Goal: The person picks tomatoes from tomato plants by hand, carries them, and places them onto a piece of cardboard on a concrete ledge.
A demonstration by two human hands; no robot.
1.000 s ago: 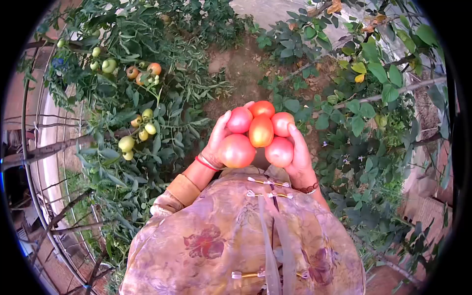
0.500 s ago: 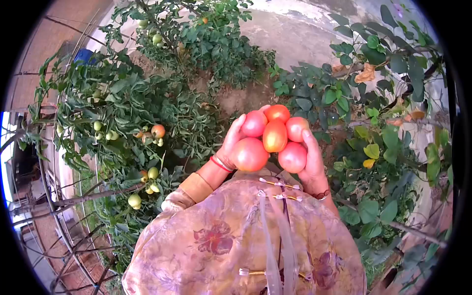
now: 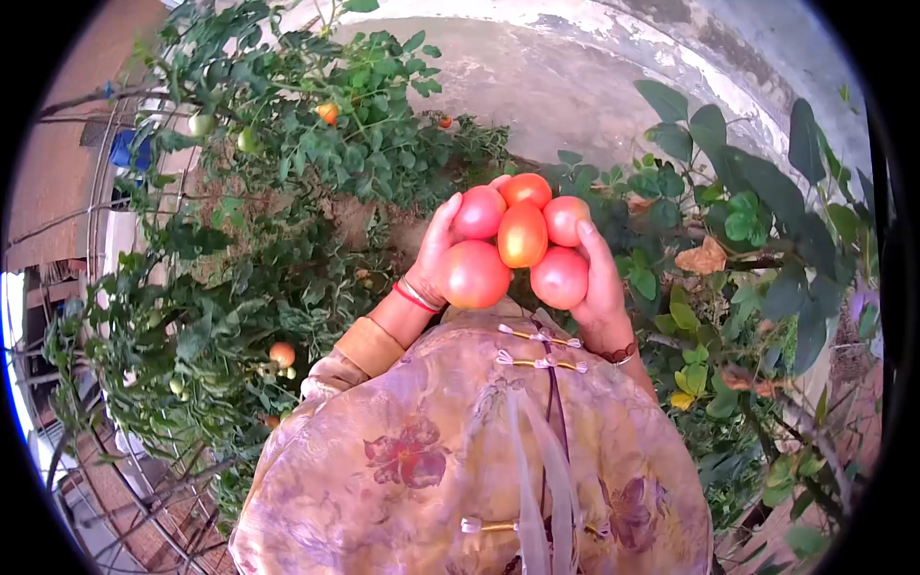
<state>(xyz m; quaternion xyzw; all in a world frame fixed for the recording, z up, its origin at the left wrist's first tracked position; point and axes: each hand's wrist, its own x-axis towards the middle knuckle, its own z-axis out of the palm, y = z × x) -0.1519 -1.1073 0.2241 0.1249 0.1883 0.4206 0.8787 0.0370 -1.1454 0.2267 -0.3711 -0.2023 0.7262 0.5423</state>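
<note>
Several red and pink tomatoes (image 3: 522, 235) rest in a cluster between my two cupped hands, in front of my chest. My left hand (image 3: 433, 251) wraps the left side, against a large pink tomato (image 3: 475, 275) and a smaller one above it (image 3: 479, 213). On the right, my right hand (image 3: 601, 278) holds a pink tomato (image 3: 560, 278), its thumb at another (image 3: 566, 221). An orange-red oval tomato lies on top in the middle. The palms and most fingers are hidden beneath the fruit.
Tomato plants (image 3: 355, 144) with green and orange fruit grow ahead and to the left. Broad-leaved plants (image 3: 738, 230) stand on the right. A stick-and-wire fence (image 3: 144, 508) runs along the left, with a blue object (image 3: 129, 150) near it. Pale concrete (image 3: 546, 77) lies beyond.
The view has shifted forward over the garden, showing more concrete and the wall. Both hands still hold the same tomatoes in the same cupped grasp.
</note>
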